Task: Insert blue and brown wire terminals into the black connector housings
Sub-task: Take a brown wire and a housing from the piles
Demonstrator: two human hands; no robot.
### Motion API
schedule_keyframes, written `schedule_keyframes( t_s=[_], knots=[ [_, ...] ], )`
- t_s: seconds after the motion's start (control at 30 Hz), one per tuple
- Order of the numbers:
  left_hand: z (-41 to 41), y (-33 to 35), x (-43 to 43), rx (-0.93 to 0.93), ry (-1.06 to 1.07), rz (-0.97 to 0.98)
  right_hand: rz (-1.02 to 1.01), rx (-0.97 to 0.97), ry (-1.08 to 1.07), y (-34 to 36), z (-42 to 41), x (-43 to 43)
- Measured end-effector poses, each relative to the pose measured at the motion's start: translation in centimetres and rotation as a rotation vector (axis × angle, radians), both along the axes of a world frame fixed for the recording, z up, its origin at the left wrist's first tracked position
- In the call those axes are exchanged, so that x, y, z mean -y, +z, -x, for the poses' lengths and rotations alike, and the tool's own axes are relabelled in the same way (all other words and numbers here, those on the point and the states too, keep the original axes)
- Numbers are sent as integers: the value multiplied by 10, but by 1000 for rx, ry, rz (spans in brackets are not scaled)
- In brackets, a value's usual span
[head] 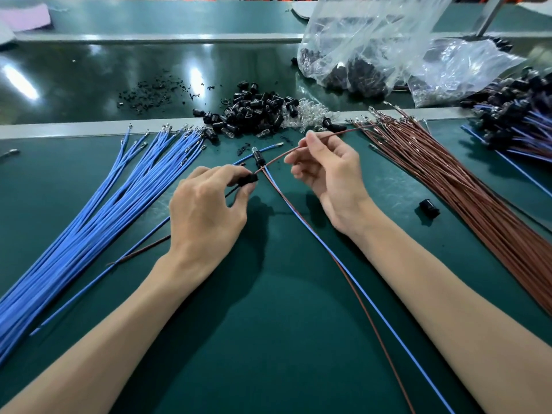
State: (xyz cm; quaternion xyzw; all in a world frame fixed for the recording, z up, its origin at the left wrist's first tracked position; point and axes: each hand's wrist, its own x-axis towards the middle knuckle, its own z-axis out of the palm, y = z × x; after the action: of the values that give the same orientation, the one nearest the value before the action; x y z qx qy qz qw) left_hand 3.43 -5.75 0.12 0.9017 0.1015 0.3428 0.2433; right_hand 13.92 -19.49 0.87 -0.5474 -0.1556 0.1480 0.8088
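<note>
No legible text, label, brand or number anywhere on the bench — the clear plastic bags [363, 40] beyond the right hand [331, 176] carry no readable print, and the black connector housings [254, 110] heaped ahead of the left hand [206, 210] are too small to show markings.

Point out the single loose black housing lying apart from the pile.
Head view, right side: the loose black housing lies on the green mat between the right hand and the brown wire bundle.
</note>
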Motion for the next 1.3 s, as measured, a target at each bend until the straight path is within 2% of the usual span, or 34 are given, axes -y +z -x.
schedule_keyframes(
  t_s=[0.07, 0.17, 0.3, 0.33, 0.4, 0.47, 0.53, 0.63, 0.7, 0.77, 0.83, 0.93, 1.03, 1.13, 1.2, 1.3],
  knots=[
    [0, 0, 1, 8, -29, -7, 158, 111, -39, -2, 1, -1],
    [-1, 0, 1, 7, -72, -11, 333, 285, 97, -6, 8, -4],
    [-2, -1, 1, 31, -85, 54, 268, 273, 201, -3, 7, 0],
    [-2, -1, 1, 46, -65, 63, 313, 290, 181, -4, 7, -1],
    [-3, 0, -1, 81, 15, 101, 520, 429, 85, -5, 9, -7],
    [-4, 1, -3, 116, 117, 183, 697, 682, 31, 0, 7, -19],
    [-6, 1, -6, 142, 170, 266, 811, 901, 119, 10, -2, -38],
    [-6, 2, -8, 147, 178, 330, 1037, 1034, 346, 20, -11, -72],
    [-6, 2, -9, 108, 182, 359, 1121, 1014, 387, 20, -9, -90],
    [-7, 2, -10, 74, 197, 373, 1115, 965, 369, 17, -5, -99],
    [-8, 2, -10, 71, 215, 358, 1141, 1074, 345, 14, 0, -99],
    [-8, 1, -11, 45, 192, 342, 1154, 1339, 114, 16, -4, -89],
    [-9, -2, -11, 0, 174, 329, 1046, 1405, -109, 25, -11, -69],
    [-8, -5, -10, -36, 138, 234, 920, 1460, -330, 25, -16, -38],
    [-7, -5, -8, -24, 90, 170, 875, 1403, -459, 18, -16, -19],
    [-5, -3, -5, 21, 48, 153, 735, 1195, -523, 7, -3, -5]
  ],
)
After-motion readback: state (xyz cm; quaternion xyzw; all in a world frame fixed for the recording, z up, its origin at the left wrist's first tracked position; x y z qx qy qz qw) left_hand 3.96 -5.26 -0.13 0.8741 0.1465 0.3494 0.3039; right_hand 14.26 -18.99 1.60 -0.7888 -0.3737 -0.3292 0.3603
